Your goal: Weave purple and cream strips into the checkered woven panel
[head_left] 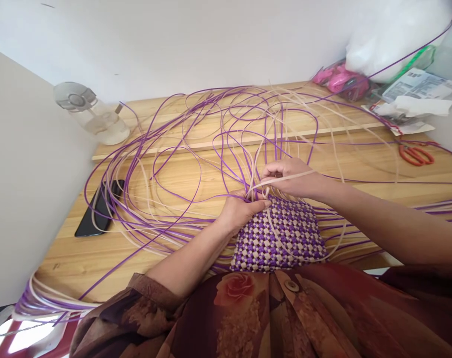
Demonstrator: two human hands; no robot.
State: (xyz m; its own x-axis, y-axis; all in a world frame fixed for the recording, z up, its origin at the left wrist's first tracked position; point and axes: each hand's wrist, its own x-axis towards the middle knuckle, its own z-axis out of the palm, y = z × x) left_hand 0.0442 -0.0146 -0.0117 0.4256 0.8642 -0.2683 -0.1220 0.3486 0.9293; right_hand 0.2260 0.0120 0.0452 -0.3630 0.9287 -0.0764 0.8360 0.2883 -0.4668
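A woven panel (280, 233) of purple and cream cord lies on the table close to my body. My left hand (238, 213) grips its upper left edge, thumb on top of the weave. Just above the panel's top edge, my right hand (287, 176) has its fingers curled in among the cords; what exactly they pinch is hidden. One cream strand (285, 179) passes across the right hand. Another loose cream loop hangs over the front of the panel. Long purple and cream cords (244, 144) fan out from the woven edge across the table.
On the left lie a black phone (99, 209), under some cords, and a clear bottle with a grey lid (94, 114). Red-handled scissors (415, 154) rest at the right. Behind them are papers (419, 87), a pink bundle (341, 82) and a white plastic bag (386, 40). Cords hang off the left table edge.
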